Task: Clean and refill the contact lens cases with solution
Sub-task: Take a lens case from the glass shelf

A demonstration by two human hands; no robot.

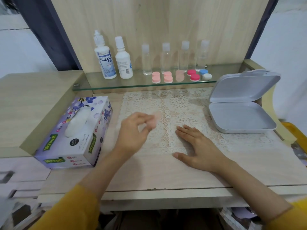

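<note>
The left hand (132,130) pinched a blurred pink contact lens case (155,121) between thumb and fingertips just above the lace mat (181,103), while the right hand (197,146) lay flat on the mat, fingers straight, grasping nothing. This looked like the start of cleaning one case; the next move probably called for the right hand to come over and unscrew a cap, with the tissue box (74,130) near the left wrist and the solution bottle (105,62) back on the glass shelf (116,87). Both forearms reached forward, left wrist raised.
</note>
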